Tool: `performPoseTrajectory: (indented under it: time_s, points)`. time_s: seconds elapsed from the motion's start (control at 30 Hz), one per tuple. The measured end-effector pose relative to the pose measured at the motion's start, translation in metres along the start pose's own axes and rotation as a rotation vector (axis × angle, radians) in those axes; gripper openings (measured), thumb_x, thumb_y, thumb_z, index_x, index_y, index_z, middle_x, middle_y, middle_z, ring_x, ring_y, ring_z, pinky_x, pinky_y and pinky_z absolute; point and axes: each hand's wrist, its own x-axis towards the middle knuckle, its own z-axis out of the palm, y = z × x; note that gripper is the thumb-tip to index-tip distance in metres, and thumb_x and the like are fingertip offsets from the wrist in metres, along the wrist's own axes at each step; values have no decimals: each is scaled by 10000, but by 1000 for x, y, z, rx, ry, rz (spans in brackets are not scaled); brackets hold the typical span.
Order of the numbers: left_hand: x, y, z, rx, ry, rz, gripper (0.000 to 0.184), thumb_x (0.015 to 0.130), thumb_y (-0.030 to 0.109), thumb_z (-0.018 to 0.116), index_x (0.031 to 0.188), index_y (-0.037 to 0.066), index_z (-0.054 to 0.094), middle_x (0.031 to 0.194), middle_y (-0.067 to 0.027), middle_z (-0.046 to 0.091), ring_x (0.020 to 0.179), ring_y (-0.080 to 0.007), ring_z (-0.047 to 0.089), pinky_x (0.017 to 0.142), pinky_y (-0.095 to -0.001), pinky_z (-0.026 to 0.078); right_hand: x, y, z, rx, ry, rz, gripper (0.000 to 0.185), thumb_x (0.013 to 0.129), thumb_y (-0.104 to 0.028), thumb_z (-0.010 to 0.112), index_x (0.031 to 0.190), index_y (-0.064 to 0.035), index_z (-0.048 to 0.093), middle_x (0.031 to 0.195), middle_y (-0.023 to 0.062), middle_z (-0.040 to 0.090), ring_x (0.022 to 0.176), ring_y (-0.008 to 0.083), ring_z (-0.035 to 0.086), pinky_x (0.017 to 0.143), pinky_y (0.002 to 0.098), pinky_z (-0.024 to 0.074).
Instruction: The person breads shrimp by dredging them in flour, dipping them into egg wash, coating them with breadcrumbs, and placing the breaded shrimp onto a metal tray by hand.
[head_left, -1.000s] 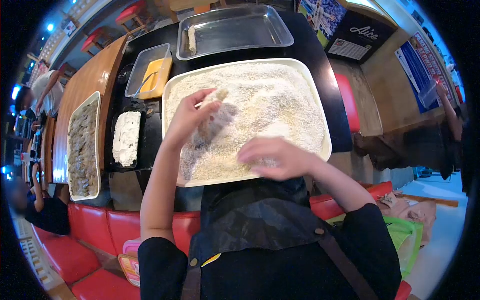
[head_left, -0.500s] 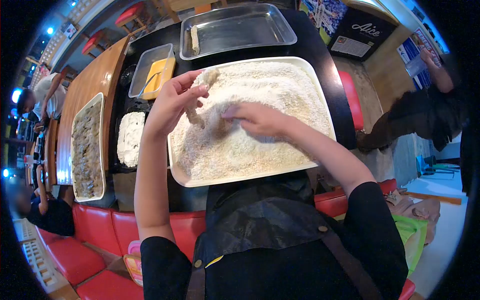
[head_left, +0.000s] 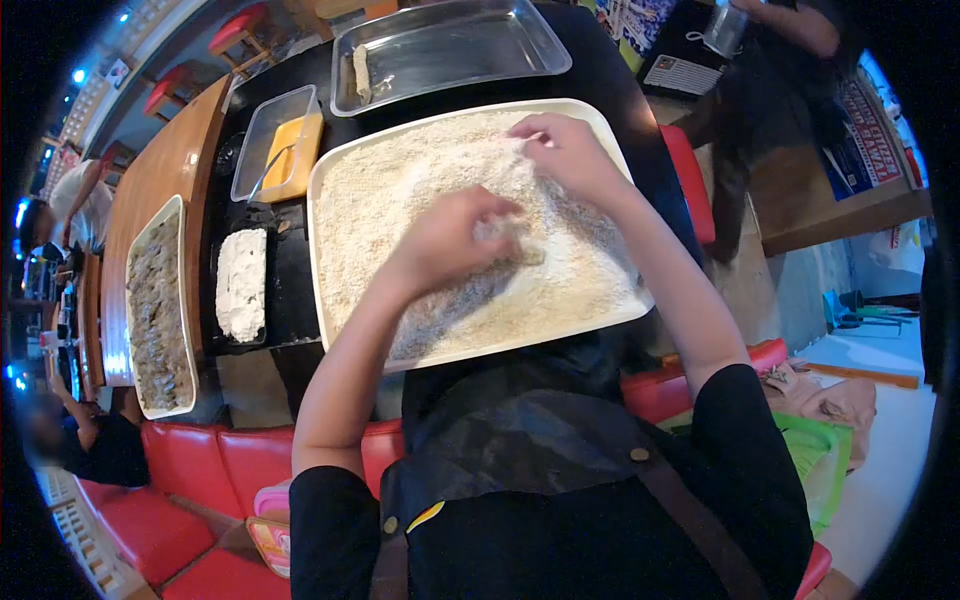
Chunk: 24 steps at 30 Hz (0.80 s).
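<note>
A large white tray (head_left: 352, 222) full of pale, coarse breadcrumbs (head_left: 385, 185) lies in front of me. My left hand (head_left: 450, 243) is over the middle of it, blurred, with fingers bent and thumb apart. Just past its fingertips lies a short, coated piece of food (head_left: 531, 257), partly buried in crumbs; what kind it is I cannot make out. At the tray's far right, my right hand (head_left: 572, 158) reaches into the crumbs, fingers curved and thumb separate. Crumbs are heaped beside its fingertips, and neither hand visibly grips anything.
Behind stands a metal tray (head_left: 450, 62) with one coated stick (head_left: 361, 72). To the left are a clear tub (head_left: 245, 172) of yellow liquid with a utensil, a container of white powder (head_left: 242, 285) and a tray of greyish-brown pieces (head_left: 160, 310). Another person (head_left: 790, 80) stands at right.
My left hand has moved right and down from the tray's left edge, and the coated piece it held now lies in the crumbs. My right hand has moved to the far right.
</note>
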Motion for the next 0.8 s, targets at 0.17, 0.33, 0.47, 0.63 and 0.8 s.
performPoseTrajectory:
  time_s: [0.17, 0.33, 0.47, 0.63, 0.8]
  points:
    - [8, -21, -28, 233, 317, -278, 371, 915, 293, 618, 1162, 19, 662, 1039, -225, 655, 931, -379, 638, 880, -441, 496, -3, 22, 6, -51, 20, 73, 336, 857, -147, 607, 1157, -3, 652, 963, 107, 674, 831, 159, 614, 763, 303, 500]
    - [21, -23, 4, -1, 316, -256, 539, 1016, 436, 406, 1179, -27, 630, 985, -252, 665, 960, -386, 619, 918, -431, 454, -3, -7, 29, 137, -126, 163, 322, 850, -147, 607, 1136, -3, 640, 912, 90, 652, 844, 155, 597, 771, 317, 479]
    - [23, -20, 5, -379, 223, -484, 655, 1031, 503, 347, 1190, -74, 615, 1086, -186, 682, 1011, -252, 625, 930, -342, 452, -8, -9, 28, 318, -198, 146, 245, 834, -126, 604, 1051, -14, 632, 805, 43, 607, 774, 117, 558, 709, 291, 456]
    - [-8, 6, -9, -361, -2, -313, 387, 949, 322, 622, 1136, -14, 670, 1080, -114, 695, 983, -210, 649, 914, -308, 479, -56, -19, 12, 49, -233, -266, 269, 773, -107, 696, 1021, -17, 647, 861, 85, 632, 817, 219, 603, 753, 334, 484]
    - [-43, -2, 15, 93, 205, 56, 297, 723, 49, 762, 1018, 55, 727, 982, -110, 715, 925, -287, 668, 824, -363, 540, -88, -8, 26, -88, -147, -423, 339, 730, -102, 752, 1048, -18, 670, 969, 137, 659, 984, 306, 606, 872, 394, 505]
